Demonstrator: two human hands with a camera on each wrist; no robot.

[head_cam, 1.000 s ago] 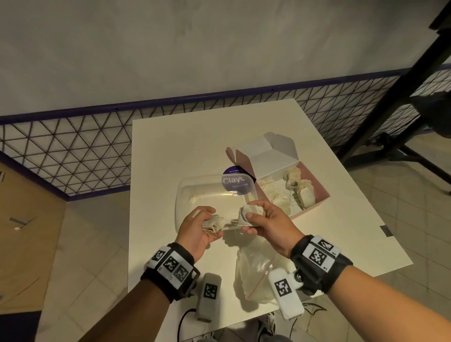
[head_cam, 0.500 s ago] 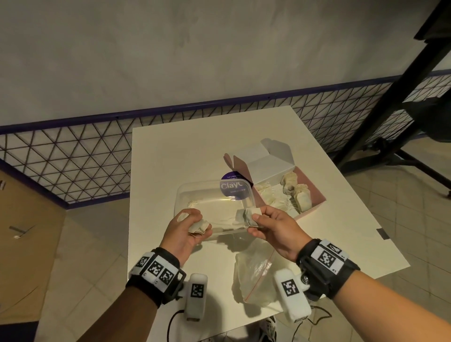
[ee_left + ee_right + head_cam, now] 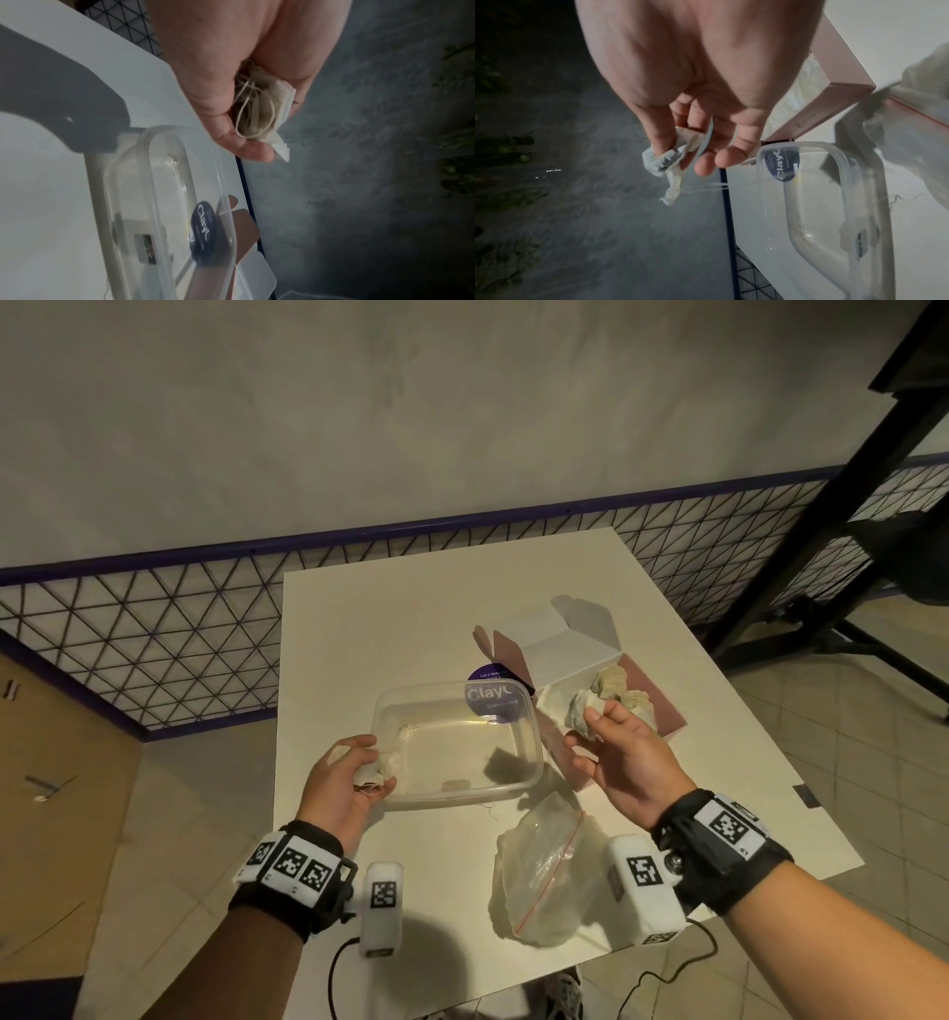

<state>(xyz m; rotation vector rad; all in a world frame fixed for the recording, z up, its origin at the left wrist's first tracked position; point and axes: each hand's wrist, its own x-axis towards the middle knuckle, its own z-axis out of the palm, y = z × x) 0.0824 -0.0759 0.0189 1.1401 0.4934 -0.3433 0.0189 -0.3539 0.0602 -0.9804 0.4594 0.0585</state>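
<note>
The hands are now pulled apart beside the clear plastic container (image 3: 462,797): the left hand (image 3: 341,780) clutches a stringed tea bag (image 3: 384,765) at its left rim, while the right hand (image 3: 624,757) pinches a crumpled tea bag (image 3: 580,711) near the pink box (image 3: 667,716) to its right, so the two bags seem separated.

Clear glossy plastic container (image 3: 518,778) — paper tea bags (image 3: 577,716)

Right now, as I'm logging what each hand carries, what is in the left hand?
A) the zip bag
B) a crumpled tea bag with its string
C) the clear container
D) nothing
B: the left hand grips a crumpled tea bag with loose loops of string, while the zip bag lies apart from it.
</note>
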